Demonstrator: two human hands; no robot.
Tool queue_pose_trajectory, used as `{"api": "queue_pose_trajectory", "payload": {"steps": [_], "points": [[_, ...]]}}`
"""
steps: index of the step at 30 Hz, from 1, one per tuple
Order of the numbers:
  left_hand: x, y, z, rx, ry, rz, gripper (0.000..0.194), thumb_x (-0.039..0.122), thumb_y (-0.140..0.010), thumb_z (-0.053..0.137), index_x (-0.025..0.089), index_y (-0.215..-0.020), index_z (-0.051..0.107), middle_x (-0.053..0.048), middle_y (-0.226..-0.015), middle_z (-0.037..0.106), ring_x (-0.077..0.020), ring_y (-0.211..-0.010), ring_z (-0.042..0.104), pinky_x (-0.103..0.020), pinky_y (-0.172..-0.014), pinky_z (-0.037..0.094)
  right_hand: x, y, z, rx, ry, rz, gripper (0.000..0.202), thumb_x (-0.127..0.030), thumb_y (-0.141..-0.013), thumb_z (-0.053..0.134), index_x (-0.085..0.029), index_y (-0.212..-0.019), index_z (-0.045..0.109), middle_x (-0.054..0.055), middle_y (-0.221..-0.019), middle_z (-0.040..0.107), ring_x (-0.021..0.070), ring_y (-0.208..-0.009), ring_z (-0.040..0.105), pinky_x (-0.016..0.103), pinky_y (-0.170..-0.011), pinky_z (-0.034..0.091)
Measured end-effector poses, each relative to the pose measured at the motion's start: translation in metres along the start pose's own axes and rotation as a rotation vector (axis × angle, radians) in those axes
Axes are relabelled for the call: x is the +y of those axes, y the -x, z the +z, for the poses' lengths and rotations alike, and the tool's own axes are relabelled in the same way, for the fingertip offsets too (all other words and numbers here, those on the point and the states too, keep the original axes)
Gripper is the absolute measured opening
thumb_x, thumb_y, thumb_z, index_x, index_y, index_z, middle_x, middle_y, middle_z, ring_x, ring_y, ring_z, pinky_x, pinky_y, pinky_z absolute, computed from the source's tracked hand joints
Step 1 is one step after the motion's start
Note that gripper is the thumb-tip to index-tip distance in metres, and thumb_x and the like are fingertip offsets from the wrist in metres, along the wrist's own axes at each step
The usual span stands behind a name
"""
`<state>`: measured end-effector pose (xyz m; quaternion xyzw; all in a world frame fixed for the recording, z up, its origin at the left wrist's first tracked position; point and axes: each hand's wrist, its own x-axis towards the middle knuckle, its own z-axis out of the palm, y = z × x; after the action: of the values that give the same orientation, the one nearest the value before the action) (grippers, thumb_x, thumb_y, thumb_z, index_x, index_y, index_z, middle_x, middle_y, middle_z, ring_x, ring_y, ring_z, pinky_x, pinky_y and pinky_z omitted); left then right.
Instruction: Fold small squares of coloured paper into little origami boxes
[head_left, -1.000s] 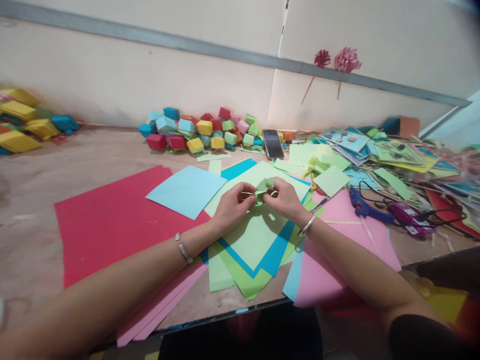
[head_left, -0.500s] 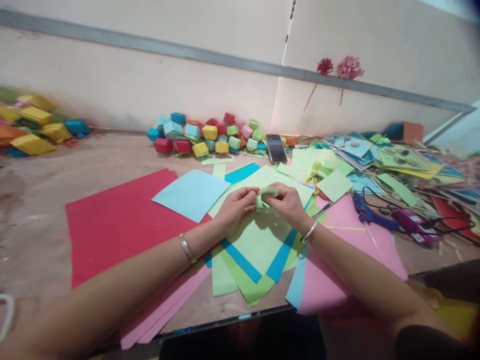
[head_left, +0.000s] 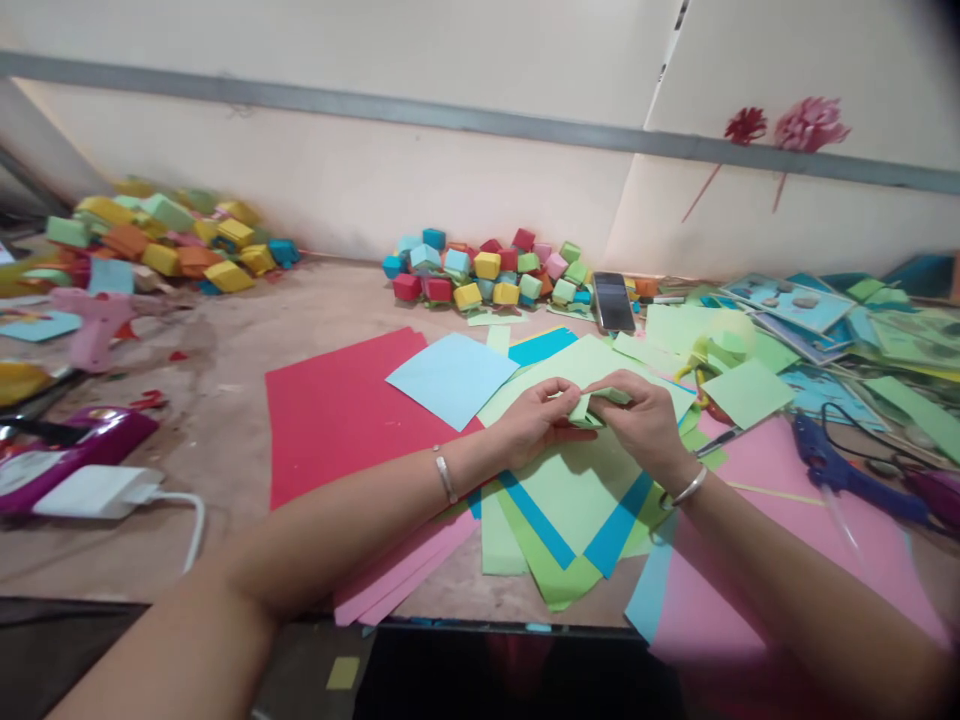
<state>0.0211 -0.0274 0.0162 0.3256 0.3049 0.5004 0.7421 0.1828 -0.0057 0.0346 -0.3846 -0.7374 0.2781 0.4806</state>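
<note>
Head view shows the left hand (head_left: 529, 425) and the right hand (head_left: 649, 425) close together, the fingers of both gripping a small folded light-green paper piece (head_left: 585, 411) between them. It is held above a pale-green sheet (head_left: 566, 490), with blue and brighter green sheets showing past its lower edges. To the left, a light-blue square sheet (head_left: 452, 380) overlaps a red sheet (head_left: 337, 420). To the right, a blue glue gun (head_left: 847, 465) lies partly over pink sheets (head_left: 712, 590). Farther back, a smartphone (head_left: 613, 302) rests beside a pile of small colored paper boxes (head_left: 487, 266) near the wall (head_left: 450, 180).
</note>
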Motion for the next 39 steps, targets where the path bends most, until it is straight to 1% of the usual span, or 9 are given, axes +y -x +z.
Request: {"api": "queue_pose_trajectory", "payload": {"steps": [6,10,15,18,20,25,31,36,39], "points": [[0.000,0.001,-0.001,-0.016,0.076,-0.043,0.043,0.040,-0.065,0.090,0.016,-0.080,0.058,0.003,-0.075,0.060,-0.0127,-0.071,0.065,-0.038,-0.080,0.062,-0.001,0.001,0.000,0.042,-0.007,-0.033,0.008,-0.019,-0.073,0.071,-0.022,-0.075,0.079,0.000,-0.069,0.060,0.0122,-0.062,0.054,0.026,-0.057,0.043],[0.001,0.002,-0.001,-0.017,0.110,-0.042,0.030,0.033,-0.076,0.084,0.016,-0.078,0.059,0.006,-0.066,0.055,-0.0090,-0.062,0.059,-0.041,-0.084,0.061,0.001,0.000,-0.001,0.020,-0.008,-0.077,0.005,-0.023,-0.075,0.074,-0.024,-0.076,0.079,0.001,-0.074,0.063,0.0129,-0.065,0.057,0.026,-0.056,0.044],[0.005,0.001,0.002,0.035,0.145,-0.055,0.019,0.020,-0.085,0.075,0.014,-0.075,0.059,0.002,-0.075,0.061,-0.0104,-0.069,0.064,-0.036,-0.082,0.060,-0.003,0.000,0.000,0.081,0.066,-0.175,0.008,-0.020,-0.077,0.072,-0.023,-0.083,0.077,0.001,-0.079,0.064,0.0124,-0.066,0.055,0.027,-0.057,0.045],[0.008,0.001,0.003,0.063,0.163,-0.067,0.018,0.017,-0.088,0.070,0.014,-0.073,0.059,0.002,-0.073,0.061,-0.0110,-0.069,0.065,-0.033,-0.081,0.060,-0.005,-0.001,0.000,0.133,0.100,-0.222,0.008,-0.014,-0.078,0.067,-0.021,-0.076,0.069,0.001,-0.078,0.065,0.0129,-0.067,0.054,0.027,-0.058,0.045],[0.009,0.001,0.002,0.062,0.160,-0.090,0.020,0.017,-0.090,0.067,0.014,-0.071,0.059,0.002,-0.070,0.060,-0.0105,-0.068,0.064,-0.032,-0.080,0.060,-0.003,-0.001,0.000,0.131,0.101,-0.249,0.012,-0.010,-0.075,0.064,-0.021,-0.072,0.065,0.001,-0.078,0.063,0.0124,-0.066,0.053,0.026,-0.058,0.044],[0.008,0.001,0.002,0.079,0.154,-0.096,0.019,0.016,-0.089,0.068,0.014,-0.071,0.060,0.001,-0.073,0.061,-0.0107,-0.071,0.064,-0.030,-0.081,0.059,0.001,-0.002,-0.003,0.071,0.151,-0.308,0.019,-0.004,-0.071,0.059,-0.021,-0.073,0.066,0.001,-0.080,0.061,0.0144,-0.073,0.056,0.028,-0.065,0.048],[0.007,-0.002,0.001,0.117,0.168,-0.039,0.015,0.017,-0.086,0.071,0.016,-0.075,0.061,0.002,-0.075,0.063,-0.0120,-0.075,0.066,-0.029,-0.082,0.059,-0.005,-0.002,-0.009,-0.028,0.273,-0.421,0.028,-0.006,-0.075,0.052,-0.022,-0.087,0.072,0.006,-0.091,0.065,0.0204,-0.090,0.061,0.037,-0.082,0.051],[0.007,-0.002,-0.002,0.113,0.147,-0.017,0.019,0.020,-0.080,0.078,0.016,-0.073,0.061,0.005,-0.073,0.061,-0.0101,-0.070,0.064,-0.030,-0.082,0.058,-0.009,-0.002,-0.011,-0.067,0.257,-0.385,0.021,-0.011,-0.082,0.053,-0.023,-0.084,0.071,0.006,-0.089,0.066,0.0196,-0.088,0.062,0.036,-0.081,0.053],[0.007,0.000,-0.002,0.101,0.095,-0.034,0.021,0.023,-0.077,0.081,0.016,-0.074,0.062,0.004,-0.076,0.062,-0.0090,-0.067,0.062,-0.030,-0.079,0.059,-0.010,-0.003,-0.013,-0.088,0.237,-0.320,0.016,-0.015,-0.084,0.057,-0.022,-0.091,0.069,0.004,-0.083,0.064,0.0168,-0.079,0.061,0.033,-0.076,0.052]]}}
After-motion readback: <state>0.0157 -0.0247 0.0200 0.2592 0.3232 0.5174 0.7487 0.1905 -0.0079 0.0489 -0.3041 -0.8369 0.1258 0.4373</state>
